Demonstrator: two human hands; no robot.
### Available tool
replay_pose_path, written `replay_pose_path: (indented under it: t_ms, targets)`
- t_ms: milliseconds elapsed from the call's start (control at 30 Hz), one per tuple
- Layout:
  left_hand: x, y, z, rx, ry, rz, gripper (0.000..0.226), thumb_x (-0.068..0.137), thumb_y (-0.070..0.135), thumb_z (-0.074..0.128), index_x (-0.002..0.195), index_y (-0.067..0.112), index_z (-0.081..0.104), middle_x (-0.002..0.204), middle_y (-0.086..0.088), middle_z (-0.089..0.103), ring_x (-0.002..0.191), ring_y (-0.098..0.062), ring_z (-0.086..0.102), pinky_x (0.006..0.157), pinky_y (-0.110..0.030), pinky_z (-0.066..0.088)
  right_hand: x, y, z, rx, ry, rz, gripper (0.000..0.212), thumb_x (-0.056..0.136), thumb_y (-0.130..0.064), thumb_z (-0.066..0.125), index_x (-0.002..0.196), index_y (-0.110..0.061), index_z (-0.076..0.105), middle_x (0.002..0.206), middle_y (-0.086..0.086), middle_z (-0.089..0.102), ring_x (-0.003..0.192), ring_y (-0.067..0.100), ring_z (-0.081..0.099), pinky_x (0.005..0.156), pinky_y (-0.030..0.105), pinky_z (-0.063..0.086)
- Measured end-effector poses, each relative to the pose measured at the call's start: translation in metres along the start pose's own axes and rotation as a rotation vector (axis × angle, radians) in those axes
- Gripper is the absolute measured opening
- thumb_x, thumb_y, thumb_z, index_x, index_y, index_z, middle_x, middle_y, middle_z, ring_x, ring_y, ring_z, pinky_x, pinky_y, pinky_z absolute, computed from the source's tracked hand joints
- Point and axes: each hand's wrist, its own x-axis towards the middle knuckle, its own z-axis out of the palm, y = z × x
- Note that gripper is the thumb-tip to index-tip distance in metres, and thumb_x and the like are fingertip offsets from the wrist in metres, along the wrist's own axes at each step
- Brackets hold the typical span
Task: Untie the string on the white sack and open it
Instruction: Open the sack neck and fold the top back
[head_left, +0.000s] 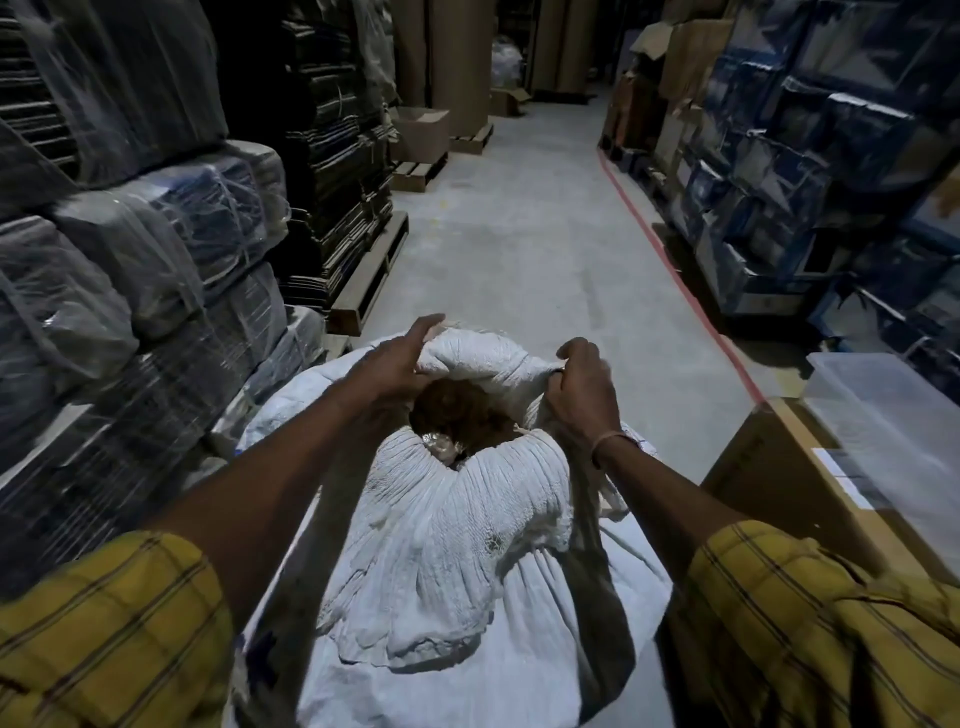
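A large white woven sack (447, 535) stands upright right below me, its gathered mouth spread apart. Through the opening shows brown material with a bit of clear plastic (462, 415). My left hand (400, 358) grips the far left rim of the mouth. My right hand (582, 389) grips the right rim, pulling the cloth taut between both hands. A thin pale string end (519, 428) lies at the opening's right edge, close to my right wrist; whether it is still knotted I cannot tell.
Plastic-wrapped bales (156, 249) are stacked at the left, on wooden pallets (369, 280). A cardboard box (769, 467) with a clear plastic lid (893, 415) sits at the right. Blue wrapped stacks (831, 171) line the right. A concrete aisle (524, 228) with a red line runs ahead.
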Motion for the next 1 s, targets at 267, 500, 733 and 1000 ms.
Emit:
replay_pose_path:
  t_ms: [267,500,733,1000]
  targets:
    - [-0.013,0.006,-0.009,-0.008,0.138,0.152,0.037,0.095,0.035,0.068,0.118,0.030,0.040,0.081,0.003,0.059,0.074,-0.024,0.061,0.067,-0.039,0.050,-0.007,-0.007,-0.011,-0.458,0.022,-0.163,0.011,0.088,-0.004,0.059,0.099,-0.006,0.059,0.095,0.018,0.062,0.075,0.043,0.067,0.057,0.037,0.035]
    - [-0.036,0.026,-0.026,0.035,0.167,0.153,0.049,0.060,0.013,0.049,0.105,0.031,0.049,0.089,0.000,0.055,0.079,-0.029,0.056,0.063,-0.042,0.043,-0.013,-0.030,0.005,-0.262,-0.206,0.136,0.042,0.084,-0.031,0.066,0.119,-0.009,0.056,0.131,0.017,0.042,0.107,0.047,0.055,0.085,0.045,0.045]
    - [-0.015,0.009,-0.022,0.344,0.087,0.192,0.075,0.089,0.015,0.073,0.154,0.037,0.043,0.133,-0.007,0.051,0.094,-0.037,0.067,0.067,-0.041,0.054,-0.017,-0.032,0.027,-0.447,-0.342,0.195,0.080,0.093,-0.045,0.057,0.158,-0.033,0.013,0.159,0.021,0.014,0.140,0.048,0.023,0.107,0.056,0.031]
    - [0.000,-0.017,-0.060,0.653,-0.230,0.084,0.118,0.082,0.013,0.080,0.168,0.024,0.000,0.169,-0.020,0.011,0.118,-0.048,0.062,0.091,-0.044,0.055,0.007,0.010,-0.020,-0.473,-0.518,0.135,0.082,0.086,-0.040,0.064,0.153,-0.048,0.018,0.159,0.011,0.010,0.136,0.046,0.029,0.102,0.055,0.041]
